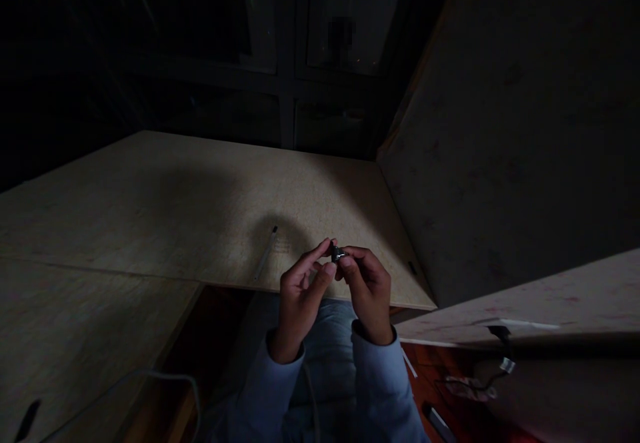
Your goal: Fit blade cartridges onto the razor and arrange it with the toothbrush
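Observation:
Just above the near edge of the pale table [200, 216], both hands meet around a small shiny, dark metal piece [338, 254]. Its exact kind cannot be made out in the dim light. My right hand [369, 286] pinches it between thumb and fingers from the right. From the left, my left hand [303, 290] closes on it with thumb and fingertips. The fingers partly hide the piece. On the tabletop left of my hands lies a thin pen-like stick [265, 254] with a black end. Faint small marks or pieces [283, 242] show beside the stick.
A dark window [287, 96] stands behind the table, and a patterned wall panel [510, 163] rises at the right. A small black item [412, 268] lies near the table's right edge. A cable [165, 376] loops at lower left. Reddish floor [450, 370] shows at lower right.

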A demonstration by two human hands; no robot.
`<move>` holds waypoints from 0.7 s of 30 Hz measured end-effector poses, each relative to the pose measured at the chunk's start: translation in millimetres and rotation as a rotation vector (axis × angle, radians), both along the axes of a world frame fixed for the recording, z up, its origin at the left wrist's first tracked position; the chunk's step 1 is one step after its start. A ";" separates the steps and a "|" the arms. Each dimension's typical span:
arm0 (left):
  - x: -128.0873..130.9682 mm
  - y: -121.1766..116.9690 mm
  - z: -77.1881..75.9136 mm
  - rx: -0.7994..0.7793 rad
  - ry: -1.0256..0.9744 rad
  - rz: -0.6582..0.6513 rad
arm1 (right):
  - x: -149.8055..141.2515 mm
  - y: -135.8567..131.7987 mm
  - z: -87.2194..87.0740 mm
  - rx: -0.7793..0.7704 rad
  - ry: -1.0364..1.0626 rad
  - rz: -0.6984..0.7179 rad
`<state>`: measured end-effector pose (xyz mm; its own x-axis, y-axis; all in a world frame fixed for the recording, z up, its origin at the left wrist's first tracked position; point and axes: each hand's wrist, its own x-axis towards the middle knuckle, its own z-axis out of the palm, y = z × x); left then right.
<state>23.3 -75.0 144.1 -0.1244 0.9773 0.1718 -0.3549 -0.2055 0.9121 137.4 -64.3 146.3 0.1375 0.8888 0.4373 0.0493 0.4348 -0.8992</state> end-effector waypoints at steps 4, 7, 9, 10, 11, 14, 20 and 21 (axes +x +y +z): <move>-0.7 -0.5 -0.8 0.014 -0.009 0.001 | -3.9 -0.7 0.9 -0.008 0.038 0.021; -1.7 -0.4 -0.6 0.025 -0.001 0.035 | -5.7 -0.8 0.4 -0.017 0.045 0.034; -2.8 -0.2 -0.8 0.022 0.008 0.082 | -6.3 -0.7 -0.4 -0.031 0.042 0.046; -3.4 -0.2 -1.0 0.021 0.008 0.107 | -6.5 -0.7 -1.0 -0.038 0.042 0.053; -4.0 -0.2 -1.4 0.022 0.007 0.127 | -6.7 -0.6 -1.5 -0.042 0.041 0.061; -6.0 -0.2 -3.3 0.032 0.012 0.140 | -7.2 0.0 -2.9 -0.045 0.032 0.075; -10.7 0.1 -7.9 0.050 0.068 0.132 | -6.5 1.4 -5.1 -0.070 0.014 0.113; -11.3 0.2 -8.5 0.047 0.074 0.138 | -5.9 1.4 -5.5 -0.071 0.012 0.130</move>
